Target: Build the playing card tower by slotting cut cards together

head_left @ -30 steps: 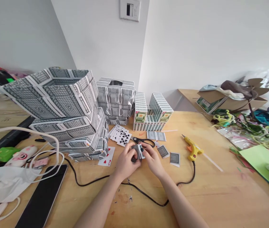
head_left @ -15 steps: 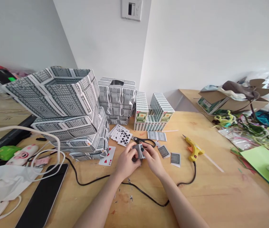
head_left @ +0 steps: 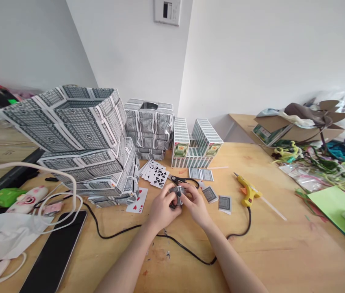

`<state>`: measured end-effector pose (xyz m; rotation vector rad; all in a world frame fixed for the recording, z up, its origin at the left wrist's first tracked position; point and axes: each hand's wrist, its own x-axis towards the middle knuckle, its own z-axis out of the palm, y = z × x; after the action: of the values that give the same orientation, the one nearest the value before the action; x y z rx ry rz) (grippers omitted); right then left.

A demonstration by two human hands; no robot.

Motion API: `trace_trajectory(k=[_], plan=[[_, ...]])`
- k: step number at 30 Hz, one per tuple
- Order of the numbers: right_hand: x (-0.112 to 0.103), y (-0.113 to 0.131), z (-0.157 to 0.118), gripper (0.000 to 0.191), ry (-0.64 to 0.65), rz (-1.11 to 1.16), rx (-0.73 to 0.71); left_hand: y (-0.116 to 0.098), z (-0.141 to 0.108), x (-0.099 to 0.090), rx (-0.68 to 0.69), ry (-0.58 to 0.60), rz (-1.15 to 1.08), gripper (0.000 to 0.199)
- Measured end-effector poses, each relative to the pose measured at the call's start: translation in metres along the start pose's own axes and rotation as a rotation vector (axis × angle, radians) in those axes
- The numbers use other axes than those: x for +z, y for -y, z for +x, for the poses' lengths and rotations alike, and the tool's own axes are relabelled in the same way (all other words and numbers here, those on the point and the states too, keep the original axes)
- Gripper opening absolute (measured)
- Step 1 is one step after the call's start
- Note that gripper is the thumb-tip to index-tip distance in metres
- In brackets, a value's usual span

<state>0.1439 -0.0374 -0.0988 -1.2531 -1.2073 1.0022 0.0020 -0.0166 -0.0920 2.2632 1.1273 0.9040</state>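
Playing-card piece [head_left: 176, 190] sits between our two hands over the middle of the table [head_left: 294, 256], just on the near side of the scissors [head_left: 186, 181]. Our left hand [head_left: 161, 209] has its fingers clamped on the left part, and our right hand [head_left: 198, 208] has thumb and fingers pinched on the right part. Can't tell how it's folded, since our fingers hide most of it.

Our two cents: keep the left grip firm, line the edges up square, and press along each crease slowly so the card doesn't bow.

Headcount, for anyone curious: one scissors, one yellow glue gun [head_left: 247, 191] off right, two hollow card structures [head_left: 82, 130] far left, one block of card-box shapes [head_left: 192, 156] far middle. Right of our hands lie two small spots of face-down cards [head_left: 224, 202]. One hearts card [head_left: 140, 199] is left; the fanned clubs [head_left: 159, 178] overlap too much to count.
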Motion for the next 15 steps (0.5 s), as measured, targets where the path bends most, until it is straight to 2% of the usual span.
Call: trace_trajectory(k=[3, 10, 12, 15], plan=[[0.001, 0.002, -0.001, 0.031, 0.011, 0.042, 0.029, 0.000, 0.000, 0.000, 0.012, -0.002, 0.010, 0.011], [0.003, 0.011, -0.004, 0.047, 0.174, 0.371, 0.215, -0.005, -0.002, -0.004, 0.032, -0.003, -0.053, 0.012], [0.003, 0.011, -0.004, 0.048, 0.172, 0.406, 0.229, -0.010, 0.000, -0.006, 0.036, 0.022, -0.106, 0.015], [0.001, 0.011, -0.001, 0.046, 0.105, 0.400, 0.222, -0.020, 0.001, -0.015, 0.020, 0.023, -0.205, 0.019]])
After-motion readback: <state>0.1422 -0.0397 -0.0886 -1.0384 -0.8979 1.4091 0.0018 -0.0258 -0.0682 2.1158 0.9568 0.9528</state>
